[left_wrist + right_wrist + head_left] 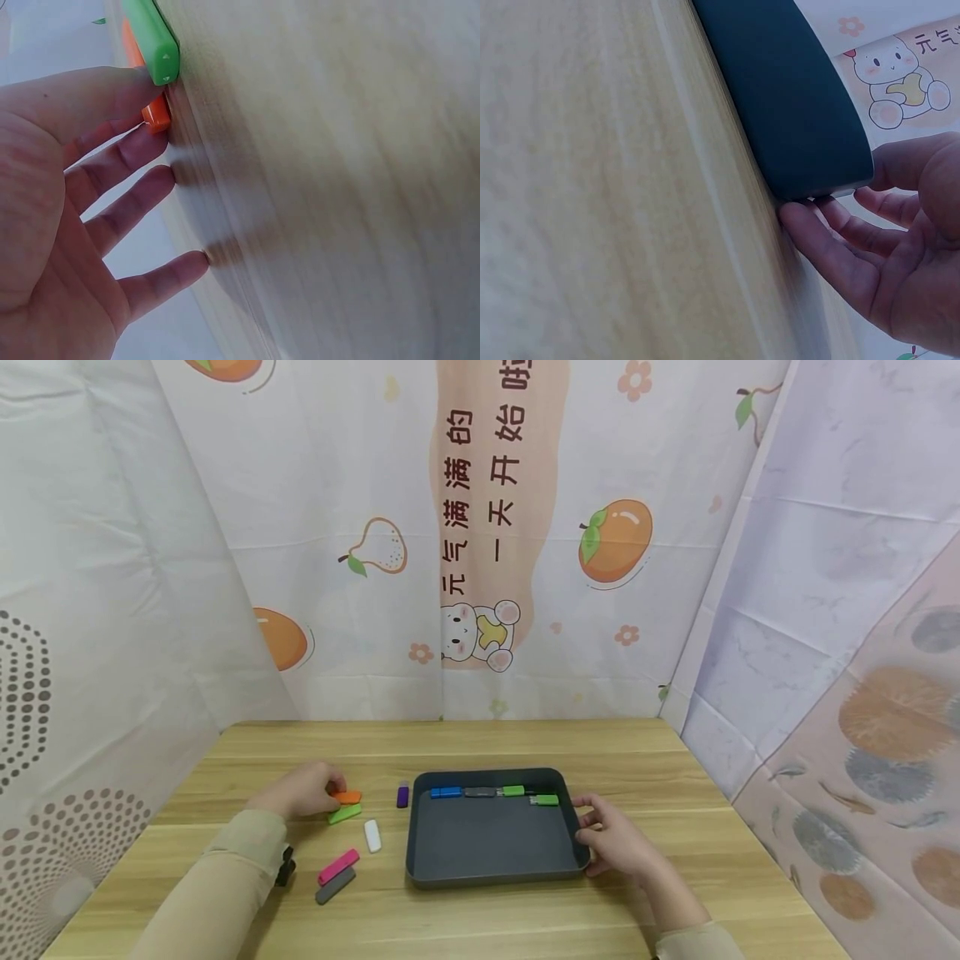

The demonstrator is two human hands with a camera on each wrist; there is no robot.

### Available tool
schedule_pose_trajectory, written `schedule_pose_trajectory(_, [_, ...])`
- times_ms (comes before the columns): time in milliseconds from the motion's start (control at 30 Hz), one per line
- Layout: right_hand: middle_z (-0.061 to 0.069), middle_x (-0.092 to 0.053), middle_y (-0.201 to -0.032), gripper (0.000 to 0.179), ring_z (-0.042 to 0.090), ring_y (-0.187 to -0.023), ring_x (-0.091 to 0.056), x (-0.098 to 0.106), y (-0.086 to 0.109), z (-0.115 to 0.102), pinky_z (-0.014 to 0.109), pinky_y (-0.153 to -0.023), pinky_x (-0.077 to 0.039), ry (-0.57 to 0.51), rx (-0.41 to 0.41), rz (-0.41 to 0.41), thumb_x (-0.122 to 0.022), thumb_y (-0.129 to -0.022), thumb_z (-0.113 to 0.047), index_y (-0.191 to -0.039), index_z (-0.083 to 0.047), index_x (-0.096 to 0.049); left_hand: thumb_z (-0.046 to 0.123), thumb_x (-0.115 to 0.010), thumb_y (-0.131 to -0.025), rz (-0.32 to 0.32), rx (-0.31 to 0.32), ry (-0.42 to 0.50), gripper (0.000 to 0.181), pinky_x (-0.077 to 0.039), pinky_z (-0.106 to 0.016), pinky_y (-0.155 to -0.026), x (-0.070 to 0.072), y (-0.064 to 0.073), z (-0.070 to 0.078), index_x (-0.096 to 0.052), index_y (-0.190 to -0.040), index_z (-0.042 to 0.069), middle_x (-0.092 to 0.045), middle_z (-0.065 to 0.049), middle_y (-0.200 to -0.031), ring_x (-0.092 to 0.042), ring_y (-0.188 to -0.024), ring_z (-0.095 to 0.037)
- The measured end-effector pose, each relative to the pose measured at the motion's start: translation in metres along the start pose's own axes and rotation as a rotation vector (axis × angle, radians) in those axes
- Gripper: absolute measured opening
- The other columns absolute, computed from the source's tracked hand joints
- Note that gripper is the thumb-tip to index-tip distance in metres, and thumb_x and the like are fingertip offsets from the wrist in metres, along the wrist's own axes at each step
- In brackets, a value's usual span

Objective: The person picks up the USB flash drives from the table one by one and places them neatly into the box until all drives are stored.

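Observation:
In the head view my left hand (309,789) is at the left, its thumb and fingers pinching the end of an orange USB stick (348,797). A green USB stick (345,813) lies right beside it; in the left wrist view the thumb tip meets this green stick's end (166,64). My right hand (617,837) holds the right side of a dark grey tray (491,878), fingers and thumb about its rim. Along the tray's back lie a blue USB stick (446,792), a dark one (480,792) and two green ones (513,791) with plugs showing.
Left of the tray on the wooden table (525,927) lie a purple USB stick (402,796), a white one (372,836), a pink one (338,866) and a grey one (335,886). Printed curtains (337,610) hang behind and at both sides.

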State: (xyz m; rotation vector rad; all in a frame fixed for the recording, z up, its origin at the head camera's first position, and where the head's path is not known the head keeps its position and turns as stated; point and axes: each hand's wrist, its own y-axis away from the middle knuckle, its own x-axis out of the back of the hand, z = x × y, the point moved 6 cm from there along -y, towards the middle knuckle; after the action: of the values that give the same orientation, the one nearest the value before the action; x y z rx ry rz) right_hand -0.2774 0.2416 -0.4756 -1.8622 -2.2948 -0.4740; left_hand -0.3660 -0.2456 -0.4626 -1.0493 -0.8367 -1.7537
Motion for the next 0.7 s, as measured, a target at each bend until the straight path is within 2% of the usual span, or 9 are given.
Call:
schedule_pose_trajectory(167, [0.024, -0.048, -0.114, 0.046, 0.033, -0.086, -0.06, 0.0003, 0.0, 0.0, 0.052, -0.057, -0.057, 0.004, 0.001, 0.0, -0.054, -0.098, 0.006, -0.142, -0.003, -0.045, 0.007, -0.079, -0.084, -0.002, 0.011, 0.004, 0.011, -0.048, -0.038, -0.072, 0.0007, 0.0019, 0.0017, -0.071, -0.087, 0.014, -0.06, 0.002, -0.083, -0.053, -0.076, -0.019])
schedule_pose_trajectory(367, [0.024, -0.048, -0.114, 0.045, 0.033, -0.088, -0.06, 0.0005, 0.0004, -0.0011, 0.052, -0.057, -0.057, 0.007, 0.004, -0.001, -0.054, -0.098, 0.005, -0.142, -0.003, -0.045, 0.007, -0.079, -0.085, 0.014, -0.01, 0.005, 0.011, -0.048, -0.038, -0.07, 0.003, 0.0043, 0.0041, -0.07, -0.086, 0.013, -0.06, 0.002, -0.082, -0.053, -0.075, -0.018])
schedule_pose_trajectory(700, [0.024, -0.047, -0.114, 0.045, 0.033, -0.089, -0.06, -0.0004, 0.0011, -0.0023, 0.051, -0.058, -0.058, 0.005, 0.005, -0.009, -0.053, -0.098, 0.005, -0.142, -0.003, -0.045, 0.009, -0.079, -0.085, 0.028, -0.01, 0.013, 0.01, -0.048, -0.037, -0.069, 0.0011, 0.0037, -0.0007, -0.07, -0.086, 0.013, -0.061, 0.002, -0.082, -0.054, -0.074, -0.017])
